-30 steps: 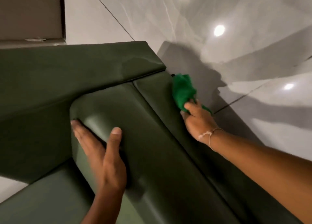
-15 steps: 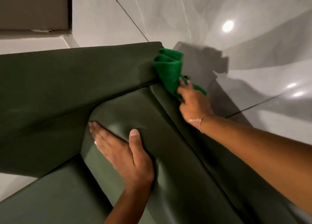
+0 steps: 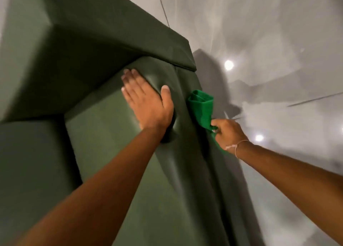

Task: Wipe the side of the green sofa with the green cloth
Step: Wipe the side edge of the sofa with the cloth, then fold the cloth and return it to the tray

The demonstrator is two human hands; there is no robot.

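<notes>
The person leans over the arm of the green sofa (image 3: pixel 115 153), seen from above, with both bare forearms reaching forward. The left hand (image 3: pixel 148 101) lies flat, palm down, on the rounded top of the armrest near where it meets the backrest; its 4 fingers (image 3: pixel 130 79) are straight and held close together, the thumb spread off to the right, and the padding dents under the heel of the palm.

The right hand (image 3: pixel 227 132) is lower on the outer side of the sofa, just to the right of the armrest's edge. Its fingers are curled shut, pinching the lower end of the green cloth (image 3: pixel 201 105). The cloth is bunched and folded (brighter green than the upholstery) and stands up from the grip, its folded upper part lying against the sofa's outer side panel, just below the corner where the backrest overhangs. A thin bracelet (image 3: pixel 239 147) circles the right wrist.

To the right of the sofa is a glossy grey tiled floor (image 3: pixel 278 41), with dark grout lines, 3 bright reflected light spots and the dark shadow of the sofa and arm falling across it. The edges of the view are blurred.
</notes>
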